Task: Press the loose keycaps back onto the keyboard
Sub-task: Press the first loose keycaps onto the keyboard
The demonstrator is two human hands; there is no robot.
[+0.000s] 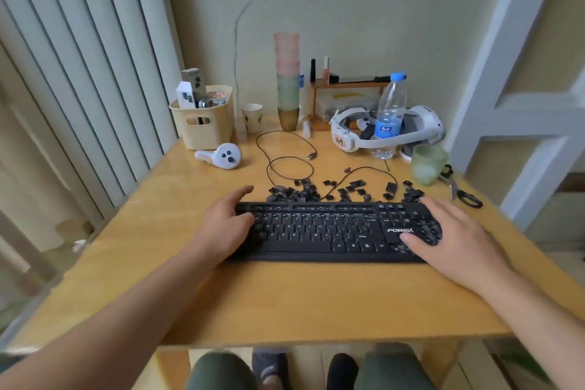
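Observation:
A black keyboard (pixel 329 231) lies across the middle of the wooden table (pixel 285 301). Several keys are gone from its top row and from the number pad at the right. Loose black keycaps (pixel 316 191) lie scattered in a band just behind it. My left hand (pixel 226 223) rests on the keyboard's left end, fingers relaxed, thumb over the keys. My right hand (pixel 452 239) lies flat on the right end over the number pad, fingers straight. Neither hand holds a keycap.
Behind the keycaps coils the keyboard's thin black cable (pixel 285 155). A white controller (pixel 223 155) and a beige basket (pixel 204 123) stand at the back left. A headset (pixel 386 131), water bottle (pixel 389 117), green cup (pixel 427 165) and scissors (pixel 462 191) sit at the back right.

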